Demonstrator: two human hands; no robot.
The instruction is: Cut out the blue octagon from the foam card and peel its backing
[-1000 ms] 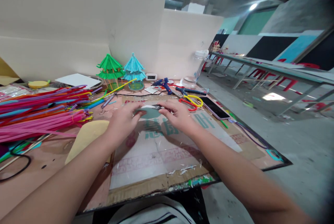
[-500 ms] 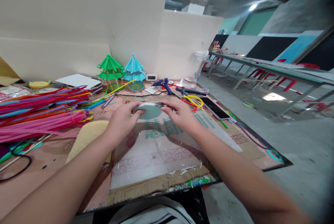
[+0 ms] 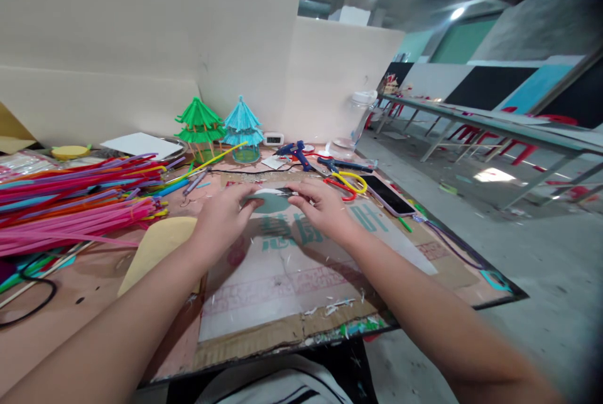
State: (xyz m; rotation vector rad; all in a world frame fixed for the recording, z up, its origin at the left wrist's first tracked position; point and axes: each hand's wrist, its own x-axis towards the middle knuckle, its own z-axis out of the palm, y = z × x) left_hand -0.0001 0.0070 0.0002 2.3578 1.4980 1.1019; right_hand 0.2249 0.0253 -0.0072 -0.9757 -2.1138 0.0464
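A flat grey-green disc [image 3: 270,204] with a white upper side is held up above the work surface between both my hands. My left hand [image 3: 225,210] pinches its left edge between thumb and fingers. At its right edge, my right hand [image 3: 325,208] is closed, thumb in front and fingers behind. A small dark piece [image 3: 285,192] shows by the right fingertips; its kind I cannot make out. Beneath lies a translucent sheet [image 3: 264,303] over printed cardboard [image 3: 245,346].
Bundled pipe cleaners [image 3: 80,222] and a tan card [image 3: 157,247] lie left. Behind stand green [image 3: 200,121] and blue [image 3: 242,124] roofed models. A glue gun [image 3: 299,154], scissors [image 3: 346,185], a phone [image 3: 390,195] and a clear jar [image 3: 360,116] are to the right.
The disc has tipped slightly, so its grey-green face looks narrower and more of the white upper side shows. Both hands keep their hold and have barely moved.
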